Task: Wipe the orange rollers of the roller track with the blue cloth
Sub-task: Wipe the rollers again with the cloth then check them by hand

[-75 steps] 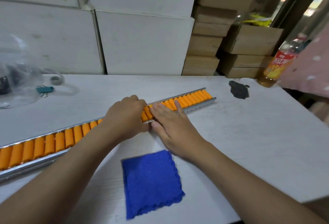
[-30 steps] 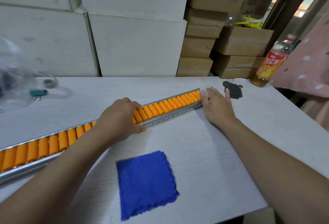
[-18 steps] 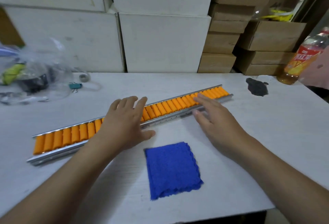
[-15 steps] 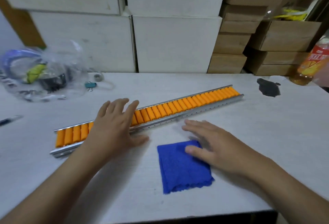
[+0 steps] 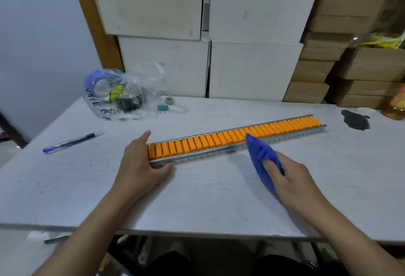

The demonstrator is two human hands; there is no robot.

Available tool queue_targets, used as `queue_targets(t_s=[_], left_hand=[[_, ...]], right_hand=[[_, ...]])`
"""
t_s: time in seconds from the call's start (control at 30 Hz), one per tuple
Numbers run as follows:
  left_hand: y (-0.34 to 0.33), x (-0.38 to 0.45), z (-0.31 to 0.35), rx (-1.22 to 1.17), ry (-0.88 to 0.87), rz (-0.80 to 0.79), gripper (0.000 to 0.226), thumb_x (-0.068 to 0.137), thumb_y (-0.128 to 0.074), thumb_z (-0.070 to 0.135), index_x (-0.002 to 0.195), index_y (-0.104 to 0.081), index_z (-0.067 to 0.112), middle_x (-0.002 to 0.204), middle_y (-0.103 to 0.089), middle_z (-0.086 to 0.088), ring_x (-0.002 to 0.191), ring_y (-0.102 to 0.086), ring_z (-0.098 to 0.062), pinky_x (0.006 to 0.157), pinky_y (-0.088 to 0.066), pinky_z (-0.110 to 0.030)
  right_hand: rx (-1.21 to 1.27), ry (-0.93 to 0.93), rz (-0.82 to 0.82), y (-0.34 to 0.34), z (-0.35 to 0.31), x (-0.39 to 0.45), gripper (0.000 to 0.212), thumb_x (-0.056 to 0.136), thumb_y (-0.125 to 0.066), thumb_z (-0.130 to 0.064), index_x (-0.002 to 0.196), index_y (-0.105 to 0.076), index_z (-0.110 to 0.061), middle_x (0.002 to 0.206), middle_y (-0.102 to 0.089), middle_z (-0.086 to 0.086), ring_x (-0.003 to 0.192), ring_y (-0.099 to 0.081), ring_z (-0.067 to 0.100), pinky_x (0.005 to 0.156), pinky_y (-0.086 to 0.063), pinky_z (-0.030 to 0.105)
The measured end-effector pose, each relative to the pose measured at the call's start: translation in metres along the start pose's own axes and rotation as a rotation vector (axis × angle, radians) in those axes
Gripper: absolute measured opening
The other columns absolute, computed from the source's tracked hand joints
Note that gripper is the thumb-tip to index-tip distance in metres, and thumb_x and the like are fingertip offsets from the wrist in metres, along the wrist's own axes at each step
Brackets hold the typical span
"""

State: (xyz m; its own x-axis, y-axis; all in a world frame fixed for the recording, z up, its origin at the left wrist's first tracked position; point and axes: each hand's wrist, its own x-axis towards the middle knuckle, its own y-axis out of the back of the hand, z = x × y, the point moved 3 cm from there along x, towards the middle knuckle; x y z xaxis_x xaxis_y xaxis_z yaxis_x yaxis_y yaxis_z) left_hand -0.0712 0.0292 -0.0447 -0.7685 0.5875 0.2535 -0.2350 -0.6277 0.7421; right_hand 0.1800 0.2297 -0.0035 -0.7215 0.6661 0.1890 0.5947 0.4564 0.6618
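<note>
Your right hand (image 5: 291,179) is closed round the bunched blue cloth (image 5: 262,157), its tip just reaching the track (image 5: 236,142) approx mid-length. Your left hand (image 5: 140,164) is spread open, thumb and fingers bracing the track's left end w/o gripping anything else. The track lies diagonally across the table (image 5: 197,199). Progress: cloth's in hand, but no wiping of the orange rollers (image 5: 197,144) looks done — whole row is left, I'd say.

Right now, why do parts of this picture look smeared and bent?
Head view: the wide-angle lens bows the table edge and the stacked boxes; the blue cloth in the right hand and the bottle at the right edge look motion-smeared; light is soft, with faint shadows under both forearms.
</note>
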Motion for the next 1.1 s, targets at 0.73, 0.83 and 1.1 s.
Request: queue_targets(t_s=[0.73, 0.83, 1.1], left_hand=[[-0.006, 0.007, -0.023, -0.443, 0.177, -0.016, 0.099, 0.069, -0.06, 0.04, 0.148, -0.003, 0.027, 0.086, -0.057, 0.02, 0.077, -0.057, -0.004, 0.073, -0.042, -0.026], [-0.006, 0.008, -0.025, -0.382, 0.17, -0.014, 0.109, 0.079, -0.067, 0.02, 0.146, 0.019, 0.027, 0.09, -0.057, 0.024, 0.08, -0.06, -0.005, 0.072, -0.043, -0.03], [-0.006, 0.007, -0.027, -0.34, 0.169, -0.015, 0.122, 0.057, -0.081, 0.035, 0.147, 0.001, 0.032, 0.118, -0.049, 0.015, 0.102, -0.057, -0.012, 0.087, -0.047, -0.037]], right_hand=[[-0.192, 0.535, -0.165, -0.183, -0.122, 0.049, 0.027, 0.09, -0.043, -0.028, 0.094, -0.06, -0.008, 0.09, -0.064, 0.008, 0.088, -0.054, 0.024, 0.083, -0.045, 0.042], [-0.211, 0.566, -0.129, -0.182, -0.117, 0.05, 0.032, 0.089, -0.046, -0.028, 0.106, -0.063, -0.006, 0.096, -0.065, 0.008, 0.093, -0.054, 0.024, 0.087, -0.044, 0.037], [-0.283, 0.545, -0.026, -0.157, -0.096, 0.05, 0.031, 0.085, -0.047, -0.024, 0.1, -0.063, -0.003, 0.09, -0.065, 0.008, 0.088, -0.055, 0.025, 0.081, -0.045, 0.038]])
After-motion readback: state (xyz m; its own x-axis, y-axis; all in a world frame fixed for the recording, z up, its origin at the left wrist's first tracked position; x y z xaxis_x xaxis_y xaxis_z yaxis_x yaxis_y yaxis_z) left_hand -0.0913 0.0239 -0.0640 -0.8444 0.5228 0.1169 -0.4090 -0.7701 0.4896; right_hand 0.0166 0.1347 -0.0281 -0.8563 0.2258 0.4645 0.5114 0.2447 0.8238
